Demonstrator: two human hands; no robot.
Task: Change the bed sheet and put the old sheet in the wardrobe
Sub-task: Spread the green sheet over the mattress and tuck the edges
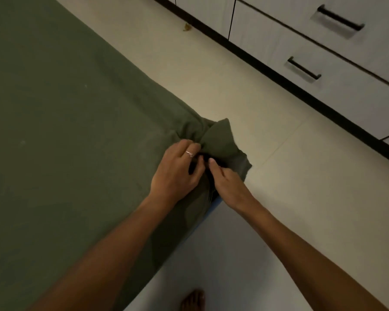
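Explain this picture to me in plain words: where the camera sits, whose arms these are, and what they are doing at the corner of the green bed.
There is no machine here. One wide-angle camera, worn on a person's head, looks forward and down, so the two bare arms are the wearer's own. The left hand, with a thin ring, and the right hand meet at the corner of the bed, where they bunch and grip the plain olive-green cloth bed sheet. Its gathered corner sticks out past the fingers. Beyond lie the pale tiled floor and white drawers with black bar handles. The wearer's bare foot shows at the bottom.
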